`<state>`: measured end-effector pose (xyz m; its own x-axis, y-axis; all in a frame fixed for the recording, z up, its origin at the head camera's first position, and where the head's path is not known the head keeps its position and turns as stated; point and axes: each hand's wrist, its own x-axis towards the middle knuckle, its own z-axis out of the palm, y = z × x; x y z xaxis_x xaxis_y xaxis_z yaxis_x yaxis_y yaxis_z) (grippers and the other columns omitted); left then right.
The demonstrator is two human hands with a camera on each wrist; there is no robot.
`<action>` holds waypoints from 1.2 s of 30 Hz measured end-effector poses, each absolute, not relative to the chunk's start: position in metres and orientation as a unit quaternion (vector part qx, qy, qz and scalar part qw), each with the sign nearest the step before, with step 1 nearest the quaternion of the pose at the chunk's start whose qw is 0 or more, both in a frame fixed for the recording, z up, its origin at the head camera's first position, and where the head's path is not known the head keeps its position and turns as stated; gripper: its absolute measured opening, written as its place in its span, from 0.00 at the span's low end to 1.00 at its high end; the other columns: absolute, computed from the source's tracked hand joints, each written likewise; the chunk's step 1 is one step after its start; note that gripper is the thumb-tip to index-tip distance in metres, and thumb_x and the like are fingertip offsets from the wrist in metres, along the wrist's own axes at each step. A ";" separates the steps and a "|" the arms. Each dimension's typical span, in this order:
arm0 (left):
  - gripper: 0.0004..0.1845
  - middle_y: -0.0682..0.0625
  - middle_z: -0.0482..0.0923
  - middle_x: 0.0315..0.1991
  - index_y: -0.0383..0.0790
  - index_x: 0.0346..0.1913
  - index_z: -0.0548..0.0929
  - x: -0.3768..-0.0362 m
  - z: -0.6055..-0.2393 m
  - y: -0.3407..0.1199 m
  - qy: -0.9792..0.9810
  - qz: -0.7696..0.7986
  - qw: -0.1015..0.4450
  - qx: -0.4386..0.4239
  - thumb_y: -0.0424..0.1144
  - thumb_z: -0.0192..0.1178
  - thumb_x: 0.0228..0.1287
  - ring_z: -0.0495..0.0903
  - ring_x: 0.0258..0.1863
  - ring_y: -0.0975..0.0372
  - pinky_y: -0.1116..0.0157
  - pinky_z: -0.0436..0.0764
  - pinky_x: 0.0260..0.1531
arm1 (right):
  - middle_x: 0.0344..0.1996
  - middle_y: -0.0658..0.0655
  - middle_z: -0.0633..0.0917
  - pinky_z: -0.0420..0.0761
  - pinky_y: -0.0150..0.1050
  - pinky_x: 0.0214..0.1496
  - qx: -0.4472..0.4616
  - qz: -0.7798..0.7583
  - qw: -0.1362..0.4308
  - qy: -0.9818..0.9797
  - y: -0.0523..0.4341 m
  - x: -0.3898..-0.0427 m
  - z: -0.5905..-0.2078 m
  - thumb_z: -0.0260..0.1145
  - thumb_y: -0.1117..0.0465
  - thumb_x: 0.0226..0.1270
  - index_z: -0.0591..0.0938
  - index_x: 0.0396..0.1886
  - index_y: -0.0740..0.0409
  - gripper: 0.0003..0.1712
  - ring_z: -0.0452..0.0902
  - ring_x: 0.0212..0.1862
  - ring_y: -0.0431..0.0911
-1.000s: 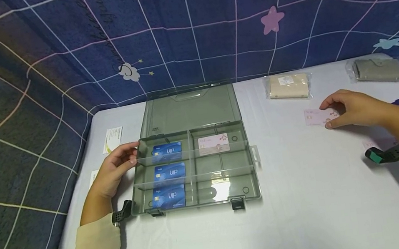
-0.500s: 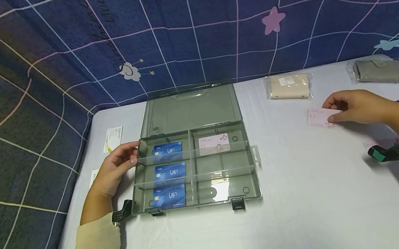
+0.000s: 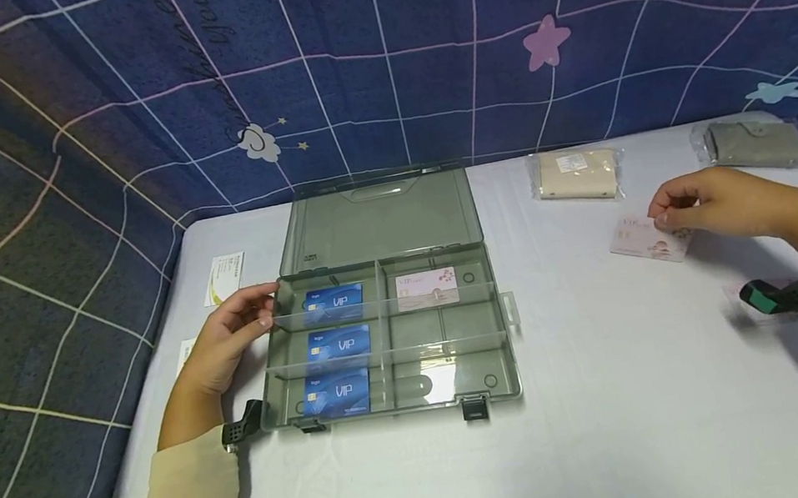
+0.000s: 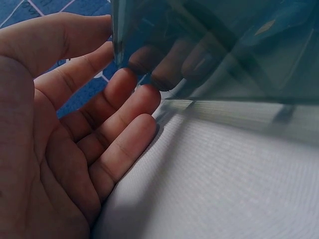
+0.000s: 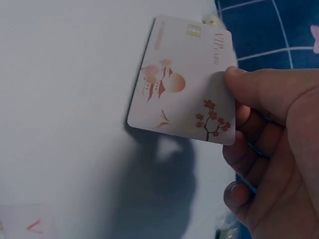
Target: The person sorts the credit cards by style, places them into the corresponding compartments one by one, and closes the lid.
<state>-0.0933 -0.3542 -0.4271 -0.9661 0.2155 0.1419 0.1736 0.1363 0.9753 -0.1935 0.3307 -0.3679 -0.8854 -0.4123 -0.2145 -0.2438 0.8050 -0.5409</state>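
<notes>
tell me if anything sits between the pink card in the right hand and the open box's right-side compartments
Nothing visible does. The right hand pinches the pink card above bare table, and the stretch of cloth across to the box holds nothing. The lid lies open; the left hand touches the box's far left wall.

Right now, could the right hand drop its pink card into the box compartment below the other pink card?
Probably yes: the right hand pinches the pink card clear of the table, the box lies open, and nothing lies between them.
</notes>
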 end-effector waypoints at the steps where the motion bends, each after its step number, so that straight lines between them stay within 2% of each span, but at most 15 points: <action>1: 0.23 0.51 0.80 0.49 0.20 0.68 0.74 -0.094 -0.427 -0.355 0.755 0.643 0.016 0.129 0.17 0.57 0.72 0.78 0.49 0.62 0.70 0.79 0.50 | 0.36 0.51 0.83 0.70 0.35 0.40 -0.177 -0.259 0.165 0.935 0.328 -0.194 -0.366 0.68 0.64 0.78 0.87 0.47 0.57 0.04 0.71 0.39 0.42; 9: 0.23 0.50 0.80 0.49 0.24 0.69 0.76 -0.093 -0.428 -0.357 0.757 0.640 0.018 0.126 0.18 0.58 0.73 0.77 0.50 0.61 0.70 0.79 0.50 | 0.36 0.51 0.83 0.71 0.38 0.37 -0.196 -0.270 0.183 0.925 0.300 -0.195 -0.346 0.66 0.63 0.78 0.87 0.46 0.55 0.04 0.72 0.38 0.43; 22: 0.23 0.50 0.79 0.49 0.24 0.69 0.76 -0.093 -0.427 -0.355 0.762 0.636 0.017 0.122 0.19 0.59 0.73 0.77 0.50 0.61 0.70 0.78 0.51 | 0.34 0.53 0.83 0.76 0.37 0.40 -0.259 -0.321 0.236 0.880 0.240 -0.188 -0.322 0.68 0.64 0.78 0.87 0.44 0.55 0.02 0.76 0.39 0.46; 36: 0.23 0.51 0.79 0.49 0.24 0.69 0.77 -0.094 -0.427 -0.355 0.764 0.633 0.021 0.120 0.20 0.59 0.73 0.77 0.49 0.61 0.70 0.78 0.51 | 0.30 0.50 0.83 0.77 0.39 0.40 -0.324 -0.349 0.236 0.847 0.166 -0.175 -0.307 0.68 0.66 0.76 0.87 0.39 0.54 0.04 0.77 0.37 0.46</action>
